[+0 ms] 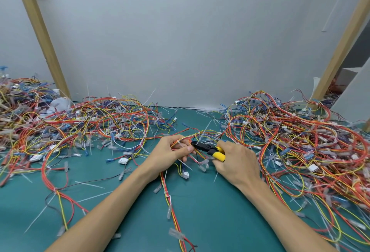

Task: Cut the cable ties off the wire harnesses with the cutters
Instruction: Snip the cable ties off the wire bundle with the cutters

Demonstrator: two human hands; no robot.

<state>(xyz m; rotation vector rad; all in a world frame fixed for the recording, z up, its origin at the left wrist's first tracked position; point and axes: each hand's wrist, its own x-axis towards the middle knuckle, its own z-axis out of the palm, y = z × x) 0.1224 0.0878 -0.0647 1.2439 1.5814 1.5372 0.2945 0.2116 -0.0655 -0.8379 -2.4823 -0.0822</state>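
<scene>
Found bare left hand (172,153) at bench centre, fingers and thumb curled round a bundled harness of red, yellow and blue wires (181,141), gripping it just above the bench. Noted bare right hand (234,161) at 3 o'clock of the left, fingers wrapped firmly round the yellow handles of black-nosed side cutters (210,148). Recorded cutter nose aimed toward 9 o'clock, tip against the held wires just beside the left thumb. Could not tell whether blades were parted or closed, nor whether a tie lay between them. Traced same harness trailing from under the left palm toward 6 o'clock across the flat teal bench mat (210,211), with a pale plastic cable tie (169,197) looped on that run. Logged a large tangled heap of multicoloured wire harnesses (80,127) at 9 to 10 o'clock of the hands and a second, similar heap (300,141) at 2 to 4 o'clock, both well apart from the hands. Observed loose white cut tie strips (90,184) scattered on the mat at 8 o'clock, and a small white plastic connector block (122,160) near them. Noted pale grey back panel (190,41) at 12 o'clock, flanked by two slanted wooden posts (40,31).
</scene>
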